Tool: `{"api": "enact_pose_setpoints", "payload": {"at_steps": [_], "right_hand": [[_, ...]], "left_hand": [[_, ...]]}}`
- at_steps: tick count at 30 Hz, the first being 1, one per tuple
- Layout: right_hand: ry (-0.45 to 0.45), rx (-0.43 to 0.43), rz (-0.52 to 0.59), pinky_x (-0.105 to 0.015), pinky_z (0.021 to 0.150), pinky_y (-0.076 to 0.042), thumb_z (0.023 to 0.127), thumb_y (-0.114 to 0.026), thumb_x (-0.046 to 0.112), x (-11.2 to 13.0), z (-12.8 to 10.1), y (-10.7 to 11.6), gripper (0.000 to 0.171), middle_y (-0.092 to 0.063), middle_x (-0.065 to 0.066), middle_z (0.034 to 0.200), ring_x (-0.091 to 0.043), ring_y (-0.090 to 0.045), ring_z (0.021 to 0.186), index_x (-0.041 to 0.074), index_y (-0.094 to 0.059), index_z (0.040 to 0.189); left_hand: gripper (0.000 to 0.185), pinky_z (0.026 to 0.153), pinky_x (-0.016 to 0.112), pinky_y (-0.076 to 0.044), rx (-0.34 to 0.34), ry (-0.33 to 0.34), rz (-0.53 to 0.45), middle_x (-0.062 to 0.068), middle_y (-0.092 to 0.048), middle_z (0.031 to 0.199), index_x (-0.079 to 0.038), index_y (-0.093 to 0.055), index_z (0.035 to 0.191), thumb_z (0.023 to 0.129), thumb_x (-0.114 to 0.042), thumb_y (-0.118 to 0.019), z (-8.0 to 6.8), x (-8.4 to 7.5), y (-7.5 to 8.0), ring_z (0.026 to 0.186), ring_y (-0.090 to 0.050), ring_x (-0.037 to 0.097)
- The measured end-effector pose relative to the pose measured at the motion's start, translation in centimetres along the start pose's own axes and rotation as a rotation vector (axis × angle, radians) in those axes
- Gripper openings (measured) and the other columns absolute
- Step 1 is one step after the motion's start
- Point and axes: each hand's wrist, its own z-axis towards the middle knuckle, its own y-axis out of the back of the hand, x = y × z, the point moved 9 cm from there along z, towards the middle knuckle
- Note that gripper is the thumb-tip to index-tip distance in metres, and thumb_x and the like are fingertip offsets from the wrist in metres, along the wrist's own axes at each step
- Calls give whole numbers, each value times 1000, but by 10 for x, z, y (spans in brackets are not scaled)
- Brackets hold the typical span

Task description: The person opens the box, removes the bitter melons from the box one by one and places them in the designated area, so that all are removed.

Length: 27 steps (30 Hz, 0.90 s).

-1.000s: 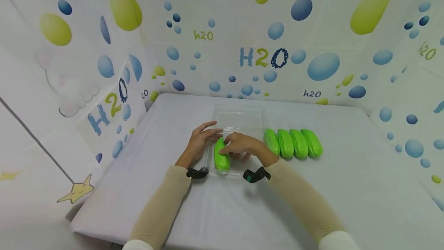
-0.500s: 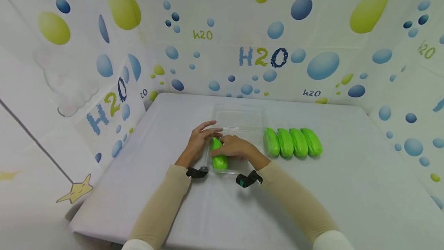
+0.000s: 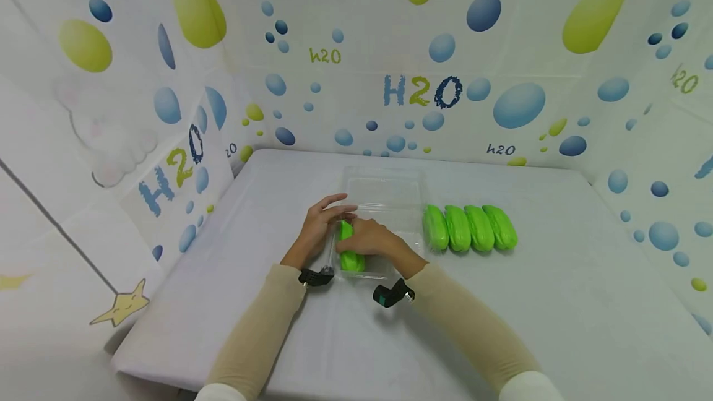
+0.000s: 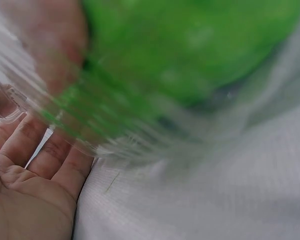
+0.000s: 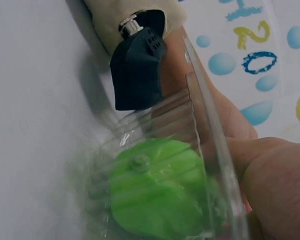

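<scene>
A clear plastic tray point(image 3: 390, 187) with a hinged lid lies on the white table. In its left end sits a bright green ridged vegetable point(image 3: 351, 260), also seen through the ribbed wall in the wrist views point(image 4: 190, 45) point(image 5: 155, 200). My right hand point(image 3: 369, 239) curls over the vegetable's far half and grips it inside the tray. My left hand point(image 3: 320, 221) lies with straight fingers against the tray's left outer wall point(image 4: 115, 135), palm point(image 4: 25, 200) on the cloth.
Several more green vegetables point(image 3: 470, 228) lie side by side in a row just right of the tray. Bubble-printed walls point(image 3: 423, 91) enclose the table on three sides. White cloth point(image 3: 585, 302) stretches to the right and front.
My right hand has slid the green vegetable leftward in the tray, up to the left wall. The right forearm followed to the left. The left hand stayed put.
</scene>
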Motion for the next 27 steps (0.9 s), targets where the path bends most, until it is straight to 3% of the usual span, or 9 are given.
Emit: {"api": "enact_pose_setpoints", "payload": {"at_steps": [4,11,19,23,27], "right_hand": [[-1,-2,4,-33,58,-41,79,-62,43,3,0,-4,38,-55,-2,76,-18,-54,66,15,-58,105],[-11,-32,-33,-33,57,-41,83,-60,43,7,-1,-7,40,-55,-2,75,-18,-54,63,13,-55,110],[-52,-52,-21,-34,59,-44,83,-61,46,2,-5,-1,63,-57,-3,83,-20,-56,70,12,-44,133],[-49,-75,6,-35,62,-45,82,-62,47,0,-8,3,72,-58,-2,97,-20,-56,77,21,-36,144],[-46,-110,18,-35,63,-46,82,-62,47,-3,-12,9,74,-59,-3,105,-21,-56,78,27,-33,146]], "left_hand": [[36,98,39,-44,16,-3,-12,27,-59,121,-3,-46,135,99,-7,-46,-8,-9,-4,107,-59,40],[36,98,38,-44,10,-19,-11,26,-58,121,-3,-45,135,99,-8,-46,-7,-7,0,109,-58,40],[41,95,31,-46,-22,-6,15,16,-64,117,-2,-45,136,98,-15,-50,2,6,4,106,-62,28],[44,97,28,-44,-29,-1,25,15,-65,117,0,-42,137,98,-16,-52,3,7,5,110,-60,26],[43,97,25,-43,-27,7,42,14,-65,118,-2,-43,137,98,-17,-51,3,8,5,113,-58,23]]}}
